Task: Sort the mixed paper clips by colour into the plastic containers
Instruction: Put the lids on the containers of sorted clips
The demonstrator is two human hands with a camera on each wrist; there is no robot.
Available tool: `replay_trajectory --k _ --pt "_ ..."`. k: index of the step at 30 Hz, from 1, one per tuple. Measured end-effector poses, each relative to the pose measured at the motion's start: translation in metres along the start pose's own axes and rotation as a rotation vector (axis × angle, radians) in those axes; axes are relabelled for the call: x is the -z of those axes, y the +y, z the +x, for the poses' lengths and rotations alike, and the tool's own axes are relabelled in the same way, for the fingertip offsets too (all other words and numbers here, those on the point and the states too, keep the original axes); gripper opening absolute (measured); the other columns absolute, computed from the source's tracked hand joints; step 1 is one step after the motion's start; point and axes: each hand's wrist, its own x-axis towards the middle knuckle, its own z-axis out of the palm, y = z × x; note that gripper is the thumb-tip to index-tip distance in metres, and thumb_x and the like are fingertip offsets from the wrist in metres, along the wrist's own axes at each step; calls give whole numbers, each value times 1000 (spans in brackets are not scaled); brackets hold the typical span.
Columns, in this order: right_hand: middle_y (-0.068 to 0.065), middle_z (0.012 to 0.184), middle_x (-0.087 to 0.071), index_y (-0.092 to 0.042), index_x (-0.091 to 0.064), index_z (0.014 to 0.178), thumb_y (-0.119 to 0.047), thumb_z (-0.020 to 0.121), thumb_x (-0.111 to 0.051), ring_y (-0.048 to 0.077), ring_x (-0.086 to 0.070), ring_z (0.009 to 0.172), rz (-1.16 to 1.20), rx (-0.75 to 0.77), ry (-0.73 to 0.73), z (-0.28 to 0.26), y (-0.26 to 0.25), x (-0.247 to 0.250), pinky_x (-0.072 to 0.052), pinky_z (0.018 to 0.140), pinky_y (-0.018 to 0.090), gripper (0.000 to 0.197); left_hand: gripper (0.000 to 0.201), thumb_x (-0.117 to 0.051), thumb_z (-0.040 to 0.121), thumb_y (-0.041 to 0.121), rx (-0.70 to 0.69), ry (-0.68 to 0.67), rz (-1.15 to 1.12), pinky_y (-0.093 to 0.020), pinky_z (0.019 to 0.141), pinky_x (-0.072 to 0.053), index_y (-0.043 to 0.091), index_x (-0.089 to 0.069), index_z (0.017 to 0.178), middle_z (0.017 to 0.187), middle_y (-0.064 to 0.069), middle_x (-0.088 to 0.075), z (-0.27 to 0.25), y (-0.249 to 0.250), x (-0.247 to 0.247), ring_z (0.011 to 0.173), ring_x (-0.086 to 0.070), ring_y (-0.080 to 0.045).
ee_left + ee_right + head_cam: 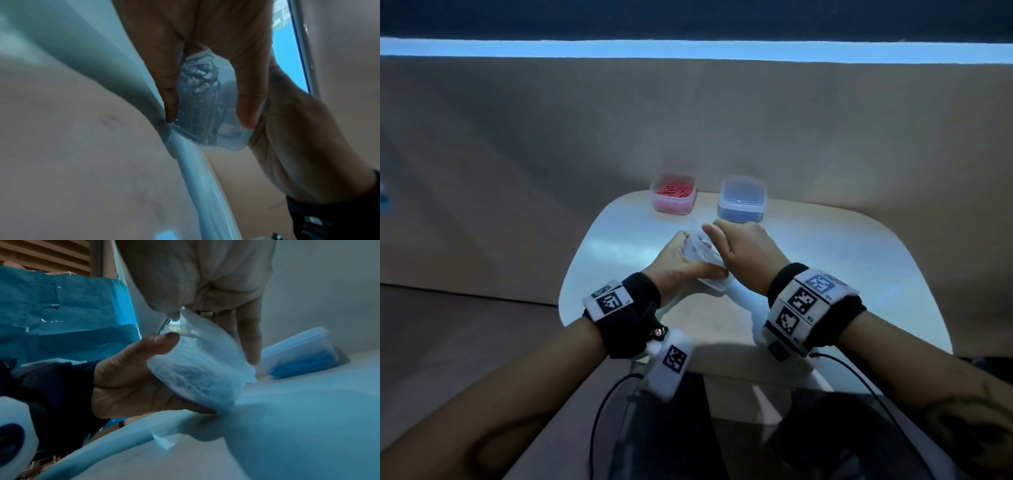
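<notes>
**Item: clear tub, tilted, two-handed hold**

Small clear plastic tub of pale paper clips (702, 255), table centre, tipped, likely for lid work. Left hand (674, 265) cupped beneath at 7 o'clock, fingers curled round wall. Right hand (743, 248) at 3 o'clock, fingertips pinching rim. Red-clip tub (673, 193) at 11; lidded blue-clip tub (741, 199) at 1.

A makeshift recording corner: small white table (825, 260) ringed by brown paper backdrop (551, 137), dimly lit

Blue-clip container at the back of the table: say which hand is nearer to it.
Right. The right hand lies just in front of the blue-clip container; the left hand sits further left and nearer the person, gripping the clear container.
</notes>
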Motion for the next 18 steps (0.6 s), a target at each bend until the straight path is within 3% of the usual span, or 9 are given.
replay_trajectory --k 2,4,6,9,12,14,15,18 --pt "0 61 -43 -19 -37 67 -28 100 -33 21 -43 67 61 4 -26 2 -7 -2 -32 64 31 35 32 -63 61 -9 26 9 -44 -33 62 -57 19 -68 74 68 0 -66 -6 -4 8 67 -66 -15" --pt "-6 55 -36 -26 -30 58 -25 100 -34 21 -39 63 116 -9 -64 7 -13 -1 -31 64 31 42 42 -69 56 -8 57 63 -74 -33 60 -57 11 -54 90 79 -6 -63 -11 -6 18 71 -65 -16" --pt "-6 56 -40 -23 -36 57 -24 100 -34 18 -40 61 219 -96 -74 15 -12 4 -29 64 26 43 66 -78 45 0 70 102 -69 -30 62 -55 11 -46 103 95 -9 -56 -16 -10 28 81 -62 -16" --pt "-3 63 -49 -14 -49 61 -26 101 -32 12 -45 60 327 -279 -36 30 4 13 -31 65 22 45 82 -79 40 3 50 122 -81 -28 65 -55 22 -45 112 108 -3 -50 -27 -15 35 93 -59 -14" --pt "-1 60 -53 -16 -45 61 -28 100 -32 7 -46 56 274 -324 -127 37 11 5 -38 62 25 43 86 -81 39 7 45 127 -81 -32 71 -55 24 -45 115 115 -3 -49 -30 -20 36 104 -56 -16" --pt "1 61 -51 -14 -46 67 -24 100 -34 11 -45 54 235 -389 -178 43 14 -1 -38 49 18 36 88 -82 38 16 18 131 3 -23 76 -52 22 -45 118 116 -1 -50 -31 -21 39 106 -56 -12" --pt "3 64 -49 -12 -49 73 -22 99 -35 14 -45 57 167 -410 -228 46 16 -2 -37 48 19 31 89 -82 38 19 11 128 52 -19 78 -50 21 -45 119 117 -1 -51 -32 -20 42 106 -56 -10" --pt "8 88 -56 -11 -58 92 -21 94 -44 24 -51 79 -254 -384 -343 54 19 1 -38 61 28 17 88 -83 37 22 24 125 99 -16 79 -49 23 -46 117 117 1 -52 -36 -16 54 106 -57 -7"
